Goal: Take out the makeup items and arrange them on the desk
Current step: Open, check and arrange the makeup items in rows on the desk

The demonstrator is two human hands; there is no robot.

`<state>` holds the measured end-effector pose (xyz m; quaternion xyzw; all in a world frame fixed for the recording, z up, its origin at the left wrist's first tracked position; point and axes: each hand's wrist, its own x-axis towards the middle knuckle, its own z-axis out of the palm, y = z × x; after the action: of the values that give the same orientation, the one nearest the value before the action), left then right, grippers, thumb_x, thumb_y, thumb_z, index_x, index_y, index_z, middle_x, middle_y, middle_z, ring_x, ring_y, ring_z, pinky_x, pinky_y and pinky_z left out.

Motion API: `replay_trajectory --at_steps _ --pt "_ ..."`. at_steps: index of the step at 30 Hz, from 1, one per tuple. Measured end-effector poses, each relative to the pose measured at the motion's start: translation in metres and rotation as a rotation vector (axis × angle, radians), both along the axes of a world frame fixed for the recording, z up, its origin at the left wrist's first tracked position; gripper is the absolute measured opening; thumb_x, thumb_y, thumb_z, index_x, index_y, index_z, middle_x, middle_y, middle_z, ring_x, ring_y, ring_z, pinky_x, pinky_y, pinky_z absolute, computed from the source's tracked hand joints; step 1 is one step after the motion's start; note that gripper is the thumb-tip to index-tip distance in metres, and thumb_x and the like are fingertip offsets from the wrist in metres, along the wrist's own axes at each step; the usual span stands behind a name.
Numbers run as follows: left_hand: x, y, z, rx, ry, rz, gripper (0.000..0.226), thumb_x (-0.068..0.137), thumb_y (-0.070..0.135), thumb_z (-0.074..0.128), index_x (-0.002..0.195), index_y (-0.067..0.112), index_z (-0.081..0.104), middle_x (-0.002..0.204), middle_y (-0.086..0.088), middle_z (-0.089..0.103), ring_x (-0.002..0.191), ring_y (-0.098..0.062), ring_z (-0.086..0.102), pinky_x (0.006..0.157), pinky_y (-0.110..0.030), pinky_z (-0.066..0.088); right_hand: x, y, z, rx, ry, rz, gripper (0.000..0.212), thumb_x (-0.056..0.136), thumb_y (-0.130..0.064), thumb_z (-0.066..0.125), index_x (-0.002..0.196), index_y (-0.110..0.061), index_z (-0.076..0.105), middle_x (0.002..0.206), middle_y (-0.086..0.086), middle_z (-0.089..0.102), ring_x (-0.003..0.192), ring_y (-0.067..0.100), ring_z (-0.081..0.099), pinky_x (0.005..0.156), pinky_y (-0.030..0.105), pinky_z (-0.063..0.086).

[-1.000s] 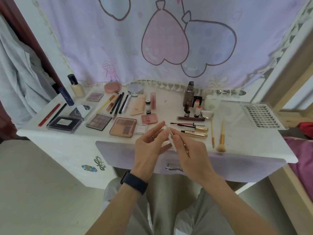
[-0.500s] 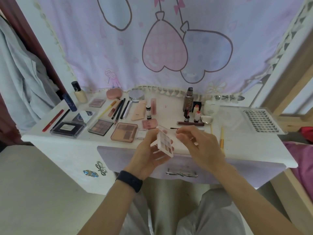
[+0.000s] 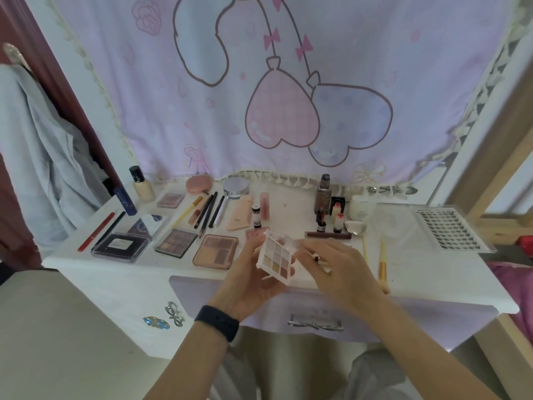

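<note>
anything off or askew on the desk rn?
No spill or damage visible. One oddity: the yellow brush at front right lies with its bristle end at, maybe past, the desk edge, so it could drop off. The small palette is tilted in the left hand, not set down yet.

We are in a bedroom at home, at a dressing corner. A white bench [image 3: 432, 272] with a lilac drawer [image 3: 202, 293] in its front carries rows of eyeshadow palettes [image 3: 216, 251], pencils [image 3: 209, 210], brushes [image 3: 383, 262] and foundation bottles [image 3: 324, 194]. Behind the bench hangs a pastel cloth [image 3: 288, 82] printed with heart balloons and edged with tassels. Left of the bench a pale garment [image 3: 43, 157] hangs by a dark red door [image 3: 40, 70]. Right of the bench we see a light wooden bed frame [image 3: 490, 157] and pink bedding [image 3: 516, 290].
</note>
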<state>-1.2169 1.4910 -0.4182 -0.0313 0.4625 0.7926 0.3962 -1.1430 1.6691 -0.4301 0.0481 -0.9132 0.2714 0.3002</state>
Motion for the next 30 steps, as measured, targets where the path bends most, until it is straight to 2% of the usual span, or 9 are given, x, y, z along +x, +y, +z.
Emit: replay_trajectory --at_steps 4,8,11,14,17,19,21,23,30 --pt "-0.006 -0.004 0.001 -0.041 0.002 -0.083 0.048 0.091 0.041 0.058 0.124 0.007 0.066 0.117 -0.023 0.069 0.091 -0.034 0.067 0.074 -0.037 0.054 -0.014 0.010 0.015 -0.177 -0.038 -0.060 0.031 0.102 -0.046 0.048 0.117 -0.027 0.068 0.091 -0.017 0.073 0.081 -0.001 0.069 0.069 0.025 0.058" --pt "-0.016 -0.005 -0.001 -0.113 0.060 -0.045 0.043 0.090 0.025 0.067 0.125 -0.001 0.063 0.112 -0.025 0.069 0.096 -0.040 0.069 0.084 -0.054 0.059 -0.033 0.026 0.030 -0.262 -0.151 -0.107 0.014 0.102 -0.032 0.056 0.107 -0.029 0.069 0.074 -0.018 0.070 0.069 0.005 0.066 0.070 0.030 0.055" --pt "-0.021 -0.005 0.001 -0.192 0.163 0.002 0.040 0.086 0.027 0.070 0.120 0.006 0.068 0.109 -0.019 0.073 0.095 -0.036 0.072 0.081 -0.046 0.061 -0.043 0.034 0.038 -0.307 -0.218 -0.123 0.013 0.102 -0.028 0.056 0.103 -0.028 0.069 0.074 -0.014 0.069 0.066 0.006 0.063 0.066 0.022 0.051" --pt "-0.022 -0.002 0.003 -0.327 0.448 -0.031 0.042 0.086 0.031 0.075 0.126 0.022 0.063 0.122 -0.009 0.069 0.101 -0.026 0.071 0.082 -0.034 0.060 -0.051 0.039 0.043 -0.331 -0.256 -0.150 0.013 0.103 -0.028 0.055 0.102 -0.027 0.067 0.077 -0.012 0.070 0.059 0.000 0.062 0.060 0.010 0.046" --pt "-0.019 0.006 0.007 -0.611 0.807 -0.130 0.072 0.074 0.042 0.085 0.134 0.036 0.047 0.132 0.013 0.052 0.107 -0.006 0.062 0.081 -0.014 0.051 -0.057 0.039 0.044 -0.379 -0.273 -0.180 0.013 0.102 -0.031 0.054 0.105 -0.028 0.067 0.078 -0.011 0.071 0.058 0.004 0.066 0.067 0.021 0.055" --pt "-0.019 0.015 0.006 -0.776 0.985 -0.144 0.088 0.073 0.044 0.085 0.143 0.038 0.032 0.135 0.014 0.037 0.114 -0.003 0.049 0.087 -0.011 0.038 -0.060 0.038 0.044 -0.376 -0.279 -0.184 0.013 0.102 -0.031 0.054 0.107 -0.030 0.066 0.079 -0.011 0.072 0.060 0.004 0.067 0.070 0.026 0.057" --pt "-0.023 0.024 0.004 -0.917 1.111 -0.122 0.091 0.077 0.041 0.082 0.149 0.033 0.026 0.138 0.007 0.031 0.119 -0.008 0.045 0.094 -0.015 0.038 -0.063 0.037 0.043 -0.392 -0.286 -0.170 0.013 0.102 -0.031 0.054 0.109 -0.030 0.066 0.081 -0.010 0.072 0.061 0.002 0.068 0.072 0.027 0.058" --pt "-0.029 0.031 0.000 -1.019 1.157 -0.095 0.088 0.081 0.039 0.078 0.150 0.031 0.025 0.138 0.001 0.033 0.122 -0.016 0.048 0.101 -0.023 0.044 -0.065 0.037 0.042 -0.383 -0.297 -0.158 0.014 0.103 -0.031 0.053 0.110 -0.030 0.065 0.083 -0.010 0.072 0.063 0.003 0.068 0.073 0.027 0.058" --pt "-0.046 0.062 -0.001 -1.271 1.220 -0.096 0.074 0.080 0.053 0.065 0.140 0.025 0.032 0.138 -0.007 0.040 0.115 -0.026 0.049 0.097 -0.041 0.049 -0.087 0.044 0.044 -0.106 -0.306 -0.175 0.025 0.105 -0.033 0.044 0.124 -0.030 0.060 0.093 -0.009 0.071 0.077 0.010 0.067 0.075 0.035 0.057"
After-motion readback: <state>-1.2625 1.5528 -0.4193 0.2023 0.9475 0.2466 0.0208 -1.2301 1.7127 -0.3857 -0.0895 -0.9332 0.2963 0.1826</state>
